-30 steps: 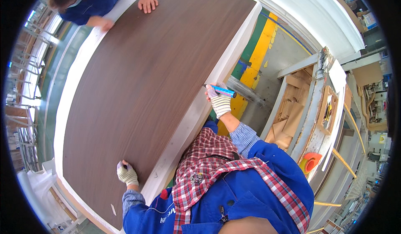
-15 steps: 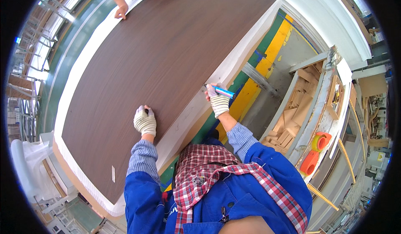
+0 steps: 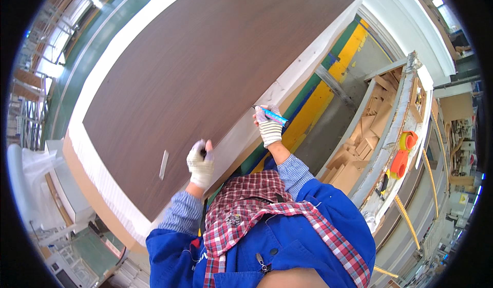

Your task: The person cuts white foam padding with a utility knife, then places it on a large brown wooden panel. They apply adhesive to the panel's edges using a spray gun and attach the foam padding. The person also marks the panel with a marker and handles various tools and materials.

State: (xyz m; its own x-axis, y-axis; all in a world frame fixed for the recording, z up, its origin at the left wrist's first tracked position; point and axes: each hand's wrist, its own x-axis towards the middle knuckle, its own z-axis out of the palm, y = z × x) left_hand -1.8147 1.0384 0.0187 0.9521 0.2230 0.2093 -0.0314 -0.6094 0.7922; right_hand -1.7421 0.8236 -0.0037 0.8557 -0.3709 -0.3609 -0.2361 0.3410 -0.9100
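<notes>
Gripping a blue marker [image 3: 273,116], the gloved fingers of the right hand [image 3: 268,127] are closed round its barrel, held just off the long near edge of the dark wood-grain panel [image 3: 205,77], apparently kept ready. The left hand [image 3: 201,163] rests on that same edge nearer the panel's near corner, fingers curled over something small and dark, seemingly steadying. A pale label [image 3: 164,164] lies on the panel beside it.

dark brown panel [image 3: 205,67] flat; blue marker [image 3: 273,116] gripped.
</notes>
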